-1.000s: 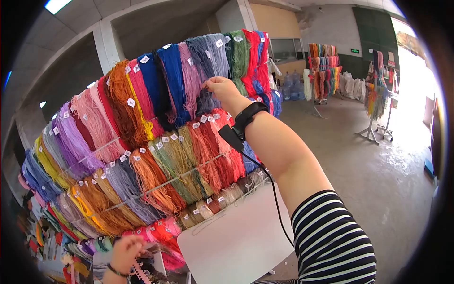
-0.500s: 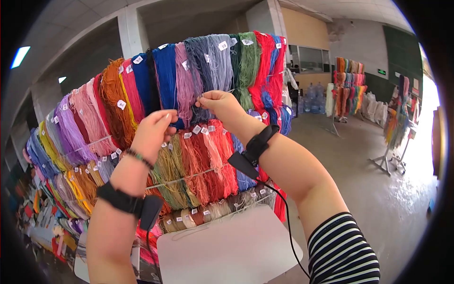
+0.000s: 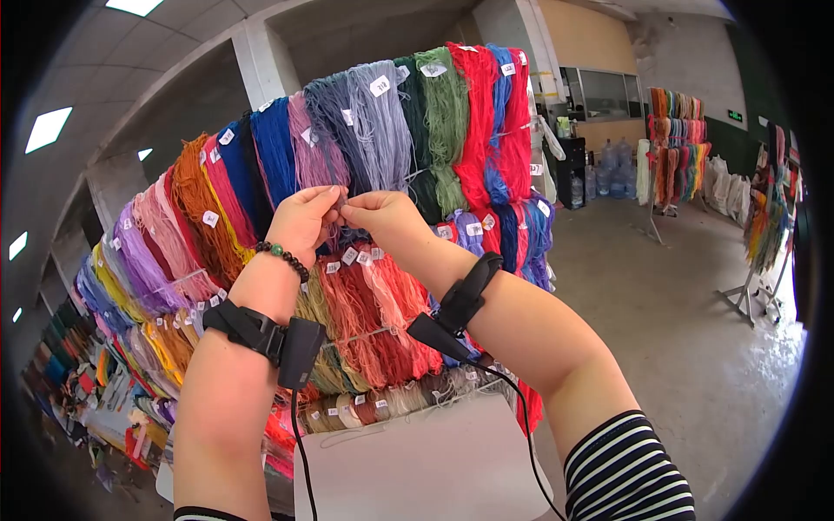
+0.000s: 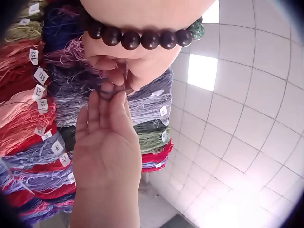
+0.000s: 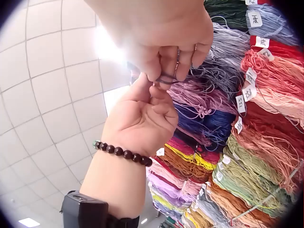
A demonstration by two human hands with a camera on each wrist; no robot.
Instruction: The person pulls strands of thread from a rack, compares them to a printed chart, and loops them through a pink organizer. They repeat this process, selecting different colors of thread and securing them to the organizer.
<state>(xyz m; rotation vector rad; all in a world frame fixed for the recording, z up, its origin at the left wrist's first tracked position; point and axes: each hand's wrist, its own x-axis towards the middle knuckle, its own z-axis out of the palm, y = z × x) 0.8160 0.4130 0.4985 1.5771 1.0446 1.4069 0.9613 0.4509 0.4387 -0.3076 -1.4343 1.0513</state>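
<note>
- The left hand [image 3: 306, 224] is up at the yarn, its thumb and fingers clamped together on a thin dark strand [image 5: 167, 77].
- The right hand [image 3: 382, 214] meets it from the other side, thumb and forefinger pinching that same strand; its other fingers lie fairly straight, as the left wrist view shows.
- So the strand sits right between the two sets of fingertips, in front of the hanging mauve yarn [image 3: 314, 156] and blue-grey yarn [image 3: 375, 130]. I can't tell where its ends go.
- Just below the hands hangs coral and red yarn [image 3: 382, 304], with little white numbered tags along its top.
- The left wrist wears a bracelet [image 3: 282, 253] of dark beads with a green one; both forearms carry black strapped devices with cables.
- Under the arms is a pale desk [image 3: 417, 460].
- Off to the right, beyond the main rack, stand water bottles [image 3: 617, 169] and another rack of colourful yarn [image 3: 679, 130].
</note>
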